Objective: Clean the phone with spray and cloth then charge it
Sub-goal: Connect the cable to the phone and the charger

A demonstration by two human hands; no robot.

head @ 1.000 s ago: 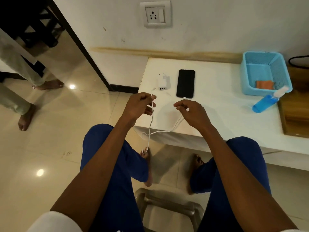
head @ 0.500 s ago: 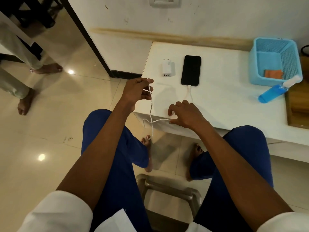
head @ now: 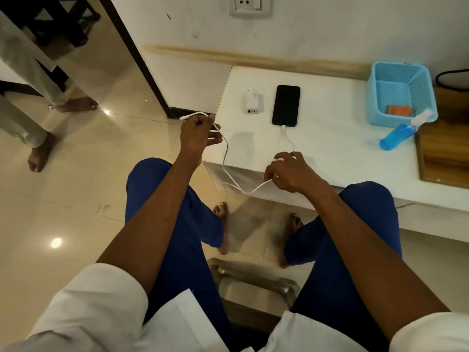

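A glossy black phone (head: 286, 105) lies flat and face up on the smooth white tabletop (head: 330, 138), its short end toward the person. A thin white cable (head: 229, 174) is plugged into that near end, runs toward the tabletop's front edge, passes through the right hand (head: 291, 171), sags in a loop below the edge and climbs to the left hand (head: 199, 134).

The left hand's grip is closed around the cable near its free end, and the small white plug pokes out past the knuckles, held off the tabletop's left corner above the floor. The right hand's grip pinches the cable between thumb and fingertips at the front edge, the other fingers curled loosely.

Just left of the phone, not touching it, lies a boxy white charger (head: 252, 102) with its prongs toward the wall and its ports toward the person. A white socket (head: 250, 6) sits in the wall above.

At the right stands a blue plastic basket (head: 421, 95) with mesh walls, a folded orange cloth (head: 399, 110) on its bottom. A translucent blue spray bottle (head: 402, 132) with a white top lies on its side, leaning on the basket's front rim. A wooden board (head: 444, 153) lies beside it.

Nothing covers the phone. Another person's bare feet stand on the shiny tiled floor at far left.
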